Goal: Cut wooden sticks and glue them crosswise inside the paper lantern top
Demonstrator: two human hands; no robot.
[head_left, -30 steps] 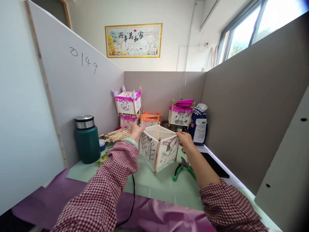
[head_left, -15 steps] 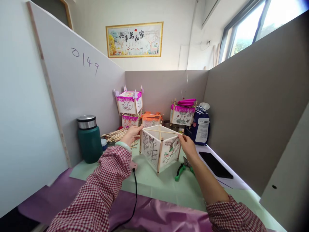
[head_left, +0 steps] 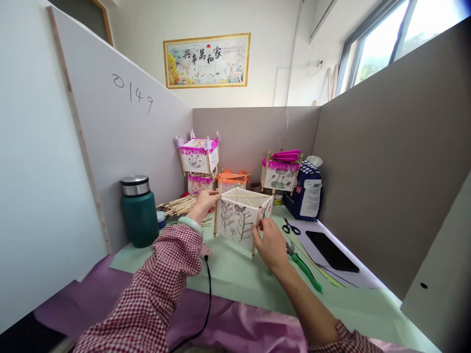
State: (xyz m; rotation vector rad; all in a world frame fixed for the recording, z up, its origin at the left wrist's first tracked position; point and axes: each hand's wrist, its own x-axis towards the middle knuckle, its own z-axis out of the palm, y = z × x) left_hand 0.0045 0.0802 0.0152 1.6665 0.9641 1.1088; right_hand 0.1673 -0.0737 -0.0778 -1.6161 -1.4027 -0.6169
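Note:
A white paper lantern (head_left: 235,223) on a thin wooden stick frame stands in front of me, open at the top, with branches and birds drawn on its sides. My left hand (head_left: 204,203) pinches the top of its left corner post. At the near corner post, my right hand (head_left: 270,242) has its thumb and fingers closed around the stick, partly covering the right-hand panel. Behind my right forearm lie green-handled pliers (head_left: 307,272), partly hidden. Small black scissors (head_left: 291,228) rest farther right.
Fringed pink lanterns (head_left: 198,157) are stacked at the back left; another pink-fringed lantern (head_left: 280,174) stands back right beside a blue tissue pack (head_left: 307,196). Left are a green thermos (head_left: 139,215) and loose sticks (head_left: 180,205). A black phone (head_left: 332,251) lies right. A black cord (head_left: 209,299) crosses the front.
My right hand has moved from the lantern's right corner to its near corner post. The lantern has turned, showing more of its left panel. The scissors are uncovered now.

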